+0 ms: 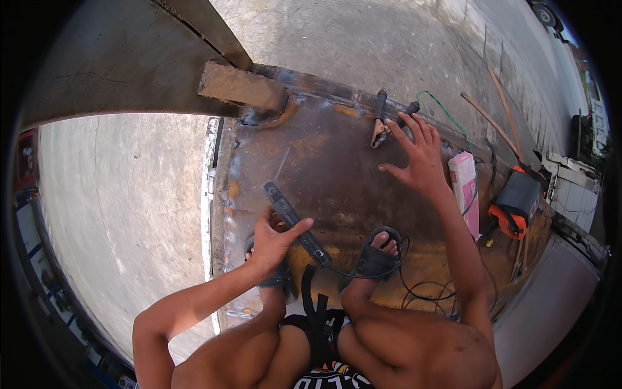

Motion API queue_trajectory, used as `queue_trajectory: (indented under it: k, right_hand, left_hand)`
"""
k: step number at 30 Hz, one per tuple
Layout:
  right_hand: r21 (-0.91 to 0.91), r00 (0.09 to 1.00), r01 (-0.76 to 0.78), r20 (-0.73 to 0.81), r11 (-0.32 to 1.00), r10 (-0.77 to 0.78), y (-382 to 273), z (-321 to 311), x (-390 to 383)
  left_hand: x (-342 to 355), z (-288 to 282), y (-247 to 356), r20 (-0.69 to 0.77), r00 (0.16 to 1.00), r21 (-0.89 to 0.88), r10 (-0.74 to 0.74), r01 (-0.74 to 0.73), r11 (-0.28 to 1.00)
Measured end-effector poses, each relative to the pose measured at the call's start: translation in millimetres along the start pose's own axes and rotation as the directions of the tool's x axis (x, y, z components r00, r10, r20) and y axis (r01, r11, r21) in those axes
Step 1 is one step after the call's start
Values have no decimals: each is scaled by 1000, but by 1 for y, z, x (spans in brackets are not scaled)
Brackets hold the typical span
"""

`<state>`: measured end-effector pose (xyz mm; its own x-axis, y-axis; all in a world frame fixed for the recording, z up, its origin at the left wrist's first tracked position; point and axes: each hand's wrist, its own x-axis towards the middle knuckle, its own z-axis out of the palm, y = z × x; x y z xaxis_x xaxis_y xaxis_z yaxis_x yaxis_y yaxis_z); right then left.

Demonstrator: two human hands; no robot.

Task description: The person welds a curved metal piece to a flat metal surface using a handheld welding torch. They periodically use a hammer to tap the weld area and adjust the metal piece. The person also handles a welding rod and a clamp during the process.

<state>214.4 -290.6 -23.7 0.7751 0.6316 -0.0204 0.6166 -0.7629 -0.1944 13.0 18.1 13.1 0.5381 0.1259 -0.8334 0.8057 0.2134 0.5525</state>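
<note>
My left hand (275,241) is closed around the black handle of a welding electrode holder (288,214). A thin welding rod (282,164) sticks out of the holder's far end, above the rusty steel plate (324,152). A black cable runs from the holder's near end. My right hand (420,154) is spread open over the plate's far right part, its fingertips close to a black-handled clamp (380,117). Whether they touch its right handle I cannot tell.
Right of my right hand stands a pink-and-white box (464,188), with a green wire (447,113) running past it. Further right is an orange-and-grey machine (518,198). Cable loops (431,295) lie by my right foot. A big steel beam (136,58) rises at far left.
</note>
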Motion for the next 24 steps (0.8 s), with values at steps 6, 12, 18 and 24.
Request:
queue_trajectory:
  k: [6,12,18,24]
  right_hand:
    - [152,995,-29,100,988,14,35,-1,26]
    - [215,944,16,320,976,-86,65,-20,55]
    - [-128,958,200,234,972,-166,75,-9,71]
    - [-142,947,115,315,983,-65,58,-24,71]
  left_hand:
    - [0,9,-13,1,999,-33,49,-49,998]
    - [-2,7,-15,-4,999,-54,37,-37,998]
    - [1,10,-13,-19,1000,-38,21,-22,999]
    - [-3,9,-11,-10,1000,-36,13,-13,999]
